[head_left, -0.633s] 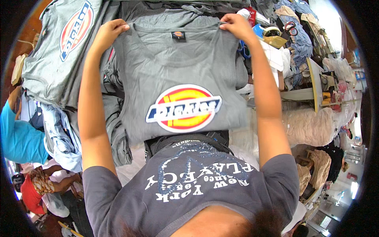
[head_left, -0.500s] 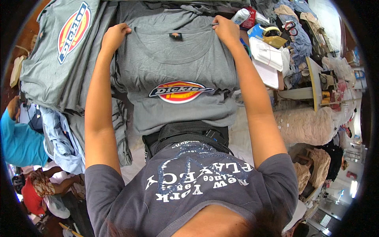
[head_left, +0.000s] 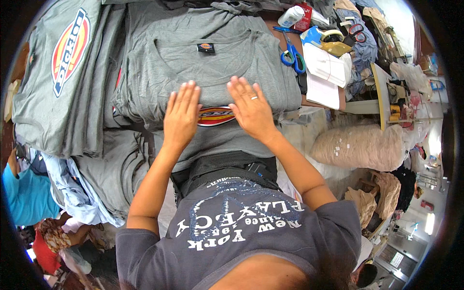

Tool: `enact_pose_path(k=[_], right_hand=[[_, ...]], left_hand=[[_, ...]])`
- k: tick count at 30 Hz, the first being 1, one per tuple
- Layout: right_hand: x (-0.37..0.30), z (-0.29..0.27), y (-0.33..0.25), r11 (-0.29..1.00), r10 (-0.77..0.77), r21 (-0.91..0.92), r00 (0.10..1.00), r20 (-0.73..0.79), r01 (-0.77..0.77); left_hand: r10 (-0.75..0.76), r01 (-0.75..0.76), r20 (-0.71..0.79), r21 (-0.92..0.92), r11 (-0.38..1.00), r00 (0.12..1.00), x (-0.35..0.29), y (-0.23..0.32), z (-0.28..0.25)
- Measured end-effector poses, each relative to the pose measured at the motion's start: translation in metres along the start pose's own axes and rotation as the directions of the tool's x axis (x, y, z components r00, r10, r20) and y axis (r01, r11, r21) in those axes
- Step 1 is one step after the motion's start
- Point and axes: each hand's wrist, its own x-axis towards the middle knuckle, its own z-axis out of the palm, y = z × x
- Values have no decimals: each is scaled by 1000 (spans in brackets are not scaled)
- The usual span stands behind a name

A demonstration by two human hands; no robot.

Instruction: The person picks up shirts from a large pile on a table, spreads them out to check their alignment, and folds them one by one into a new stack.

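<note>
A grey T-shirt (head_left: 208, 65) lies spread in front of me, its neckline and black neck label (head_left: 205, 48) facing up. My left hand (head_left: 181, 113) rests flat on the shirt below the neckline, fingers stretched out. Beside it, my right hand (head_left: 250, 105), with a ring on one finger, lies flat too, its fingers slightly spread. Between my wrists shows part of a red, yellow and dark printed badge (head_left: 216, 117); my hands cover its ends. The lower part of the grey cloth hangs over the near table edge toward my waist.
On the left is a pile of grey shirts (head_left: 72, 96), the top one with an oval badge. Blue-handled scissors (head_left: 293, 57), a white bottle (head_left: 291, 17), paper bundles (head_left: 325, 65) and tape (head_left: 332, 36) lie at the right. A wrapped roll (head_left: 357, 147) stands beyond. People work at far left.
Both hands have let go of the shirt's shoulders and come inward and nearer, now flat on the cloth. The blue-handled scissors have come into fuller view.
</note>
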Motion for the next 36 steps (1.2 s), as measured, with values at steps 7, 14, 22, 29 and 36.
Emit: enact_pose_path(k=[7,14,22,29,36], right_hand=[[22,10,45,971,168,-166,984,-50,-174],[64,34,93,960,140,-226,982,-130,-167],[85,36,112,984,175,79,963,-207,-162],[107,35,124,960,272,54,875,-401,-274],[124,27,134,958,285,128,906,-313,-257]], left_hand=[[-238,207,41,366,907,970,20,-45,-10],[-226,180,60,428,886,972,56,-102,-4],[-232,167,132,382,909,964,81,-118,-12],[279,-278,-5,-76,957,960,66,42,18],[354,-342,65,-140,929,933,50,91,55]])
